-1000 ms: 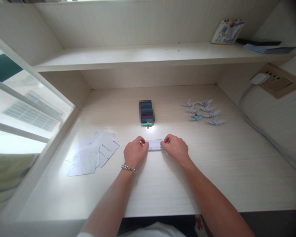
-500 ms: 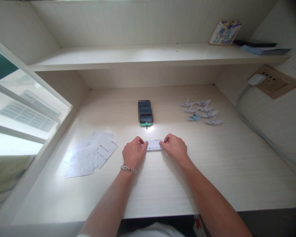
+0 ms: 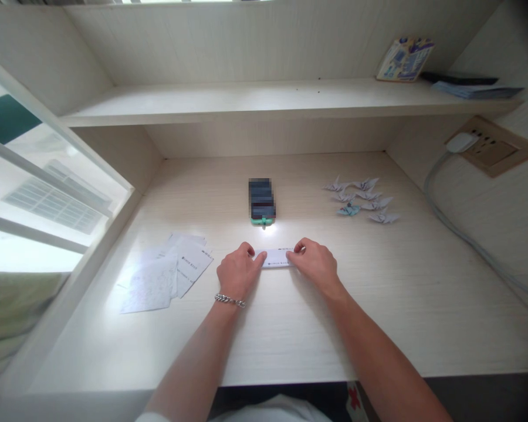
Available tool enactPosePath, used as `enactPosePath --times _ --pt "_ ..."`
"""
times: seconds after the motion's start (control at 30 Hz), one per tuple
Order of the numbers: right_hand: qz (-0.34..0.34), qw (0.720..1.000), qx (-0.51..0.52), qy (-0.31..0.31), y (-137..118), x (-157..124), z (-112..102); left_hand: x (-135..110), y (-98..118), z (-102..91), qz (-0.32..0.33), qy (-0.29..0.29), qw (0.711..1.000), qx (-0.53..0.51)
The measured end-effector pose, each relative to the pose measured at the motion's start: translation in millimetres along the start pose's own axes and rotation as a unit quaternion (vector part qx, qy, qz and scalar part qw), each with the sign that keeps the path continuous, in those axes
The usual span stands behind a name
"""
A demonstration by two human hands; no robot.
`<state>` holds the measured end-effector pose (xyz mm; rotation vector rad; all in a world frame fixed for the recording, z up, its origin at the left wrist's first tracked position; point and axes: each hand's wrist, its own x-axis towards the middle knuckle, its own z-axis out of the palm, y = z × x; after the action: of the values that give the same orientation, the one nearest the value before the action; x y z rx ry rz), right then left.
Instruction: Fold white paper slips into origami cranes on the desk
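Observation:
A folded strip of white paper (image 3: 276, 258) with small printed marks lies on the desk in front of me. My left hand (image 3: 241, 266) is closed on its left end, thumb on top; a chain bracelet circles that wrist. At the right end, my right hand (image 3: 315, 262) pinches the paper between thumb and fingers. Just beyond the strip lies a phone (image 3: 261, 199) with a blurred screen and a green edge, a bright glow beside it. Several folded paper cranes (image 3: 376, 203), one of them a blue crane (image 3: 348, 210), stand to the right.
Loose printed paper sheets (image 3: 152, 281) overlap on the left of the desk (image 3: 290, 334). A shelf (image 3: 246, 97) runs across the back, holding a colourful box (image 3: 405, 60). On the right, a grey cable (image 3: 462, 234) hangs from a wall socket (image 3: 495, 146).
Both hands stay on the paper strip with almost the same grip; the left thumb and right fingertips shift very slightly. The whole view has moved a little.

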<state>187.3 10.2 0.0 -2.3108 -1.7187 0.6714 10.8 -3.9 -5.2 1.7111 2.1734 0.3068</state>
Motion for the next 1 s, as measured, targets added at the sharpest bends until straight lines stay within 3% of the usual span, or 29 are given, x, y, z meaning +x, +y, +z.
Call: enactPosePath --times 0.13,0.23,0.3,0.37,0.63,0.77,1.0 --pt "-0.063 0.997 0.007 0.047 4.8 -4.2 3.8 -2.8 -3.2 3.4 0.071 0.042 0.997 -0.009" --pt "-0.22 0.969 0.001 0.114 4.4 -9.3 12.6 -3.4 -2.4 9.4 0.162 0.082 0.983 -0.028" --pt "-0.337 0.935 -0.025 0.104 2.4 -13.7 20.1 -2.4 -1.0 13.8 0.222 0.086 0.97 -0.046" --pt "-0.383 0.918 -0.047 0.096 0.5 -19.5 26.5 -1.2 -0.2 16.9 0.265 0.083 0.959 -0.064" --pt "-0.411 0.896 -0.119 0.116 3.0 -56.9 38.5 -17.5 -11.3 12.0 0.341 0.063 0.937 -0.04" --pt "-0.392 0.907 -0.118 0.1 4.4 -65.5 46.2 -34.4 -21.8 13.8 0.377 0.051 0.925 0.007" --pt "-0.351 0.924 -0.14 0.056 21.2 -67.1 40.3 -47.5 -26.0 15.3 0.355 0.046 0.931 0.07"
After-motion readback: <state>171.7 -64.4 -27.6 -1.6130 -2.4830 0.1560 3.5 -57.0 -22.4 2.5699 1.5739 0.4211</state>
